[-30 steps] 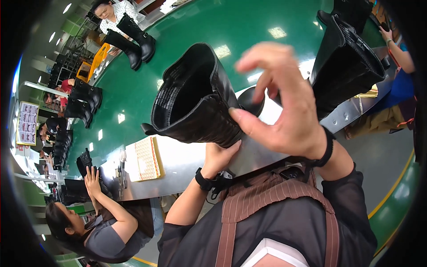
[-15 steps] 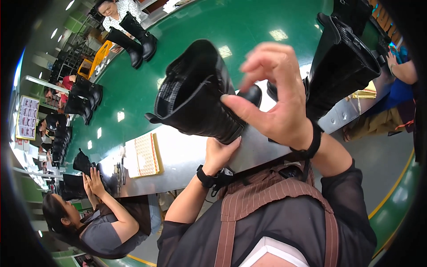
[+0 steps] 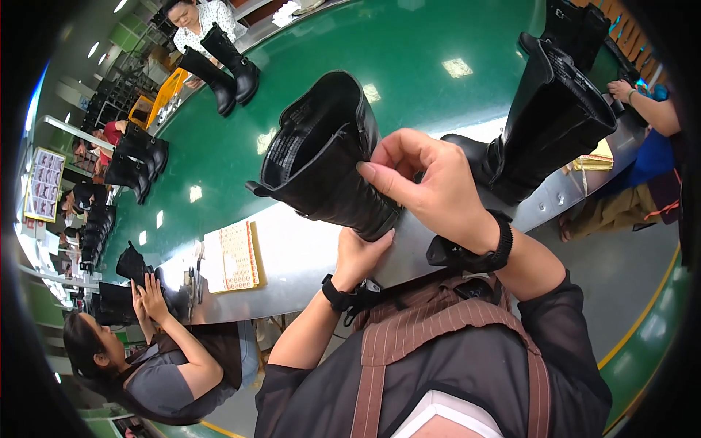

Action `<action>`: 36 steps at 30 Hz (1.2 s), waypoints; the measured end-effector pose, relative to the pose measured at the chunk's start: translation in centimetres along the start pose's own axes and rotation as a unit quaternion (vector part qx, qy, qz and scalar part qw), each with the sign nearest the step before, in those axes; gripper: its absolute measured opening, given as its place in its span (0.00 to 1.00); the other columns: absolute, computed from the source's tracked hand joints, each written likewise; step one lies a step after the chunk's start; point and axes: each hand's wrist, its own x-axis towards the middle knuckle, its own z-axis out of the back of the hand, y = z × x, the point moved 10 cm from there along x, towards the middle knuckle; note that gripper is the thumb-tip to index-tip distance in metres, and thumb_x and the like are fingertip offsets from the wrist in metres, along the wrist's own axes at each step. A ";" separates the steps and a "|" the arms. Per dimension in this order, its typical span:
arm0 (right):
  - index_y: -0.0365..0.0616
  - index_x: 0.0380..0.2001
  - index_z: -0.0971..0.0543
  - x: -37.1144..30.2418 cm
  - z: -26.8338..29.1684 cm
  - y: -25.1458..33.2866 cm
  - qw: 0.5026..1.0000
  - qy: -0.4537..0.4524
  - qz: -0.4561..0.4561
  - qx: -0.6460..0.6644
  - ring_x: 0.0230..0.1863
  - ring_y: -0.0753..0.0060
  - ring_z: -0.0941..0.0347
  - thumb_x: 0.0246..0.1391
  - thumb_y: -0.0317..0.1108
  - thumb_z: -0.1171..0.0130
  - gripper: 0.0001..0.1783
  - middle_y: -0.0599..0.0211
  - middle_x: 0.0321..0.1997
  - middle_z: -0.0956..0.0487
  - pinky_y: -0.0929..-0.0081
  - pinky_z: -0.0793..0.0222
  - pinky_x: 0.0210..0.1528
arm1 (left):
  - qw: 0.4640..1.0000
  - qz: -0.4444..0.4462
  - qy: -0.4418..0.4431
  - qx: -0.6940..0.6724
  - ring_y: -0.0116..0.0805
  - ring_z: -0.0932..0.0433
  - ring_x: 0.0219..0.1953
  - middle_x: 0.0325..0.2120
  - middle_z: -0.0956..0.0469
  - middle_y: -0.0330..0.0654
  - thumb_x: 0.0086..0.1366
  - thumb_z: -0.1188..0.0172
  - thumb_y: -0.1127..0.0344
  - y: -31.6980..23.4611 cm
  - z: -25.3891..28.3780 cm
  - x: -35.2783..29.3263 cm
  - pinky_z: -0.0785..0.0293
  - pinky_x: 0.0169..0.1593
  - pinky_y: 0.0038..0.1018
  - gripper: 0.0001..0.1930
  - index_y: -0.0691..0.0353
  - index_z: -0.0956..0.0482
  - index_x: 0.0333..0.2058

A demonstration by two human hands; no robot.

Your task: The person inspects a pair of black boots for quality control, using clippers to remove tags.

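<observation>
A tall black boot point(image 3: 325, 171) stands tilted over the metal table edge, its wide top opening and patterned lining facing me. My left hand point(image 3: 359, 259) is closed round the lower part of its shaft, with most of the fingers hidden behind the leather. Against the right side of the shaft, just below the rim, my right hand point(image 3: 438, 182) makes a pinch with thumb and forefinger. Whatever lies between those fingertips is too small to make out. Another tall black boot point(image 3: 548, 124) stands on the table to the right of my right hand.
A booklet with a printed cover point(image 3: 237, 255) lies on the metal ledge point(image 3: 292, 252) to the left. Beyond runs a green belt point(image 3: 416, 66) carrying several boots point(image 3: 223, 73). A co-worker point(image 3: 175, 350) sits at the left; another person's arm point(image 3: 650, 109) reaches in from the right.
My right hand has come down from above, and its raised, curled fingers have closed into a pinch at the boot's side. My left hand keeps its hold, and the boot has barely shifted.
</observation>
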 end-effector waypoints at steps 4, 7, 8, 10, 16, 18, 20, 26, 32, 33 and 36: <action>0.38 0.24 0.26 -0.3 -0.6 0.1 0.994 0.095 -0.045 0.006 0.18 0.91 0.40 0.58 0.32 0.45 0.11 0.78 0.17 0.30 0.87 0.43 0.20 | 0.999 0.007 0.010 0.040 0.34 0.20 0.38 0.34 0.19 0.46 0.50 0.34 0.69 -0.8 0.0 -0.2 0.26 0.43 0.28 0.18 0.69 0.23 0.40; 0.38 0.24 0.23 -0.5 -1.5 0.4 0.982 0.157 -0.093 0.041 0.15 0.90 0.39 0.62 0.36 0.51 0.16 0.76 0.15 0.29 0.87 0.44 0.18 | 0.999 0.039 0.003 0.034 0.31 0.22 0.41 0.37 0.20 0.42 0.51 0.33 0.71 0.0 0.3 -0.6 0.27 0.44 0.26 0.20 0.68 0.25 0.43; 0.38 0.23 0.22 -0.8 -2.0 0.1 0.972 0.186 -0.125 0.065 0.14 0.89 0.39 0.62 0.37 0.51 0.17 0.75 0.15 0.29 0.87 0.45 0.17 | 0.998 0.038 -0.003 0.041 0.30 0.22 0.41 0.36 0.20 0.42 0.51 0.33 0.72 -0.7 0.4 -0.6 0.27 0.44 0.26 0.19 0.67 0.26 0.43; 0.39 0.22 0.21 -1.1 -2.6 0.1 0.958 0.218 -0.153 0.103 0.12 0.88 0.40 0.63 0.37 0.53 0.19 0.74 0.15 0.28 0.87 0.45 0.16 | 0.999 0.031 0.000 0.031 0.30 0.22 0.41 0.36 0.20 0.42 0.51 0.33 0.71 -0.4 0.3 -0.6 0.27 0.44 0.26 0.19 0.67 0.26 0.43; 0.37 0.23 0.22 -0.8 -2.8 -0.5 0.944 0.239 -0.165 0.158 0.12 0.88 0.40 0.62 0.36 0.53 0.19 0.72 0.16 0.28 0.87 0.45 0.17 | 0.998 0.035 -0.025 0.035 0.39 0.20 0.41 0.37 0.20 0.49 0.50 0.34 0.66 -0.4 0.8 -1.0 0.27 0.46 0.30 0.22 0.68 0.25 0.43; 0.36 0.24 0.22 -0.8 -3.0 -0.5 0.939 0.240 -0.176 0.171 0.13 0.88 0.40 0.62 0.36 0.53 0.18 0.71 0.17 0.27 0.87 0.45 0.17 | 0.998 0.030 -0.030 0.046 0.40 0.20 0.41 0.37 0.20 0.49 0.50 0.34 0.66 -0.3 0.8 -1.2 0.27 0.46 0.31 0.22 0.68 0.25 0.43; 0.35 0.26 0.22 -0.5 -2.8 -0.4 0.945 0.227 -0.171 0.162 0.13 0.88 0.39 0.63 0.37 0.53 0.18 0.70 0.20 0.26 0.87 0.45 0.17 | 0.997 0.027 -0.033 0.057 0.41 0.20 0.41 0.37 0.20 0.50 0.49 0.34 0.66 -0.4 0.9 -1.3 0.27 0.46 0.31 0.22 0.68 0.25 0.43; 0.36 0.27 0.21 -0.8 -2.7 -0.1 0.948 0.222 -0.166 0.157 0.14 0.88 0.39 0.63 0.39 0.52 0.18 0.73 0.19 0.26 0.89 0.45 0.17 | 0.999 0.038 0.003 0.031 0.38 0.21 0.39 0.35 0.20 0.48 0.50 0.34 0.68 -0.4 0.2 -1.1 0.27 0.45 0.31 0.22 0.67 0.26 0.45; 0.39 0.29 0.21 -0.8 -3.3 4.5 0.936 0.271 -0.117 0.192 0.16 0.88 0.36 0.65 0.41 0.53 0.19 0.75 0.19 0.28 0.89 0.40 0.19 | 0.998 -0.020 -0.052 -0.003 0.34 0.23 0.44 0.41 0.22 0.44 0.53 0.33 0.70 -1.4 0.8 -1.4 0.28 0.48 0.29 0.22 0.68 0.28 0.46; 0.39 0.31 0.21 -0.7 -2.8 4.0 0.954 0.247 -0.103 0.134 0.16 0.82 0.32 0.63 0.39 0.50 0.15 0.69 0.22 0.25 0.85 0.37 0.21 | 0.997 -0.025 -0.077 -0.018 0.32 0.23 0.43 0.39 0.22 0.43 0.53 0.33 0.72 -1.1 1.3 -1.2 0.27 0.47 0.27 0.19 0.70 0.27 0.43; 0.45 0.33 0.21 -2.6 1.8 9.3 0.931 0.075 0.234 -0.272 0.29 0.62 0.24 0.53 0.38 0.42 0.08 0.64 0.33 0.21 0.70 0.32 0.32 | 0.992 -0.006 -0.107 -0.065 0.31 0.22 0.41 0.37 0.21 0.42 0.53 0.36 0.77 -1.8 2.9 -2.2 0.27 0.47 0.26 0.17 0.71 0.24 0.43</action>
